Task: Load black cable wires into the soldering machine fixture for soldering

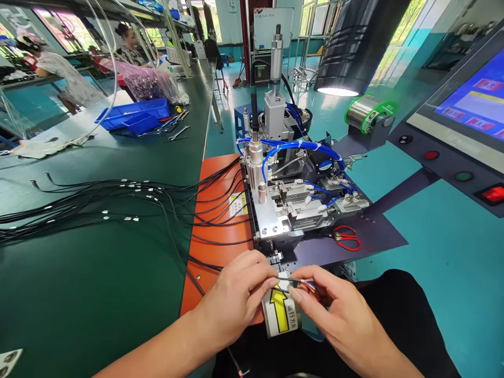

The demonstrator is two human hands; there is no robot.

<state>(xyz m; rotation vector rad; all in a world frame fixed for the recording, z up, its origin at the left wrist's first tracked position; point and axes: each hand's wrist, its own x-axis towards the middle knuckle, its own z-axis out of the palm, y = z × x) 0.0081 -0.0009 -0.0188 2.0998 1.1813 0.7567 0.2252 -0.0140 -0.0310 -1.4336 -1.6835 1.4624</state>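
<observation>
My left hand and my right hand meet at the front edge of the bench, both pinching the end of a thin black cable whose bared coloured wire tips stick out to the right. They hover just above a white label with a yellow arrow. Directly behind them stands a small metal fixture machine with blue air hoses. A bundle of black cables fans across the green bench and over an orange mat toward my left hand.
Red scissors lie on the dark plate right of the machine. A solder spool, a black lamp and a control panel with a screen are at right. Blue trays and seated people are far left.
</observation>
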